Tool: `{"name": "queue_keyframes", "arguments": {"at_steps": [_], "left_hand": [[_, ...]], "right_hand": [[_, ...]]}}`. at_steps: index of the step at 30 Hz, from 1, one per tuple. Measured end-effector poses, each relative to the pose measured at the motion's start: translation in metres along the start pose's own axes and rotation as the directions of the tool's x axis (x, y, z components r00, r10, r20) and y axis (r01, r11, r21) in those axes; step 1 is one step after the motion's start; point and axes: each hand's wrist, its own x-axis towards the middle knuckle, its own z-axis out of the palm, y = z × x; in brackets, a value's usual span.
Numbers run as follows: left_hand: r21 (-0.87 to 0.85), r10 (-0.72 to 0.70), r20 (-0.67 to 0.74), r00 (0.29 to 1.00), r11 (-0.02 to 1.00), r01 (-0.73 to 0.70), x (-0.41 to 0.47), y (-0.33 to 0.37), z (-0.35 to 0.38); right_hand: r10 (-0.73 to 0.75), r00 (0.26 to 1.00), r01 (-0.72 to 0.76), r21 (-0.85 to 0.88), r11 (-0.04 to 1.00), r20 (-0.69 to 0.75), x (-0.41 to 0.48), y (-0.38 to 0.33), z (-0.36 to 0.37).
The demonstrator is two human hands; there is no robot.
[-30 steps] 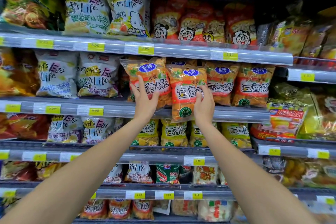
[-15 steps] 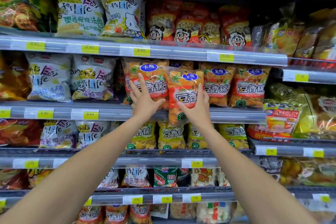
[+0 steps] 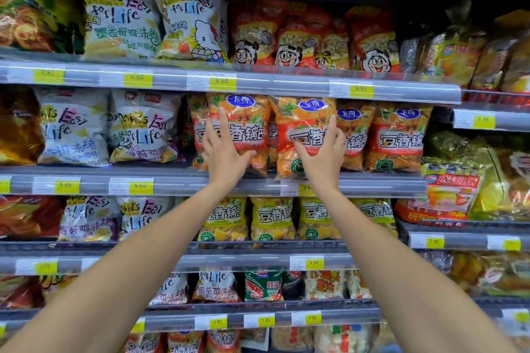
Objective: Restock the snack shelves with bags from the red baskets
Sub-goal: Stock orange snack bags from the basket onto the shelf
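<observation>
Your left hand lies flat on an orange snack bag, fingers straight and spread, pressing it rather than gripping. Your right hand does the same on the next orange bag, with the thumb out to the left. Both bags stand upright at the front of the second shelf, touching each other, with more orange bags to their right. Yellow bags line the shelf below.

One left hand, one right hand, at least five orange bags, four yellow bags below.
</observation>
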Motion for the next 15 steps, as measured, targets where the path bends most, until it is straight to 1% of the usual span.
{"name": "queue_keyframes", "arguments": {"at_steps": [4,7,11,15], "left_hand": [[-0.024,-0.024,-0.023,0.999,0.999,0.023,0.006,-0.005,0.001],[-0.038,-0.038,-0.046,0.998,0.999,0.037,0.01,-0.01,0.0],[0.017,-0.027,-0.072,0.997,0.999,0.028,0.012,-0.01,0.004],[0.062,-0.004,-0.079,0.997,0.998,0.008,0.009,-0.013,0.011]], "right_hand": [[-0.003,1.0,0.002,-0.036,0.999,-0.01,0.0,0.001,0.009],[0.031,0.999,-0.032,-0.04,0.999,-0.027,0.003,-0.008,0.019],[0.024,0.998,-0.028,-0.071,0.997,-0.062,0.013,-0.02,0.028],[-0.013,0.997,0.005,-0.104,0.995,-0.082,0.012,-0.01,0.034]]}}
